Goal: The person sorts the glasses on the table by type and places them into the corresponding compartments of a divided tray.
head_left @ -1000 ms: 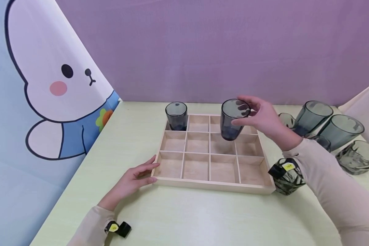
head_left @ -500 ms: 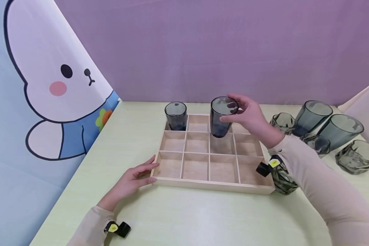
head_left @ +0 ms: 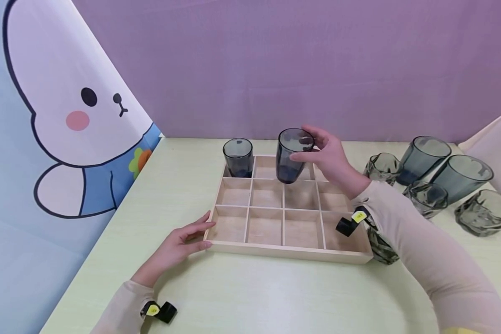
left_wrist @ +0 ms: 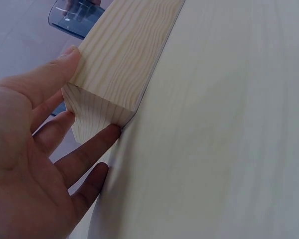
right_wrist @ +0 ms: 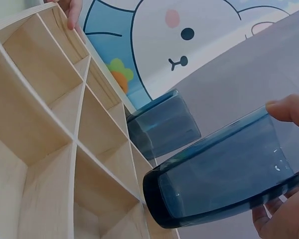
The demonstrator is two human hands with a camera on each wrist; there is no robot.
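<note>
My right hand (head_left: 325, 155) pinches a tall smoky blue-grey glass (head_left: 289, 164) near its rim, thumb on one side and fingers on the other. In the head view the glass hangs upright over the back row of a divided wooden box (head_left: 290, 251), its base overlapping the second and third compartments. A matching glass (head_left: 238, 160) stands in the back left compartment; the right wrist view shows this standing glass (right_wrist: 164, 124) beyond the held one. At the box's front left corner, my left hand (head_left: 179, 243) touches the wood with extended, slightly bent fingers.
Right of the box are two tall blue-grey glasses (head_left: 462, 178) and several short faceted glasses (head_left: 484, 215). One short glass (head_left: 382, 246) sits against the box's right side, partly behind the right sleeve. A purple cloth (head_left: 275, 69) hangs behind the table (head_left: 250, 297).
My right hand has carried the glass leftward and slightly up over the back row, from the third compartment toward the second. The left hand and the box stay in place.
</note>
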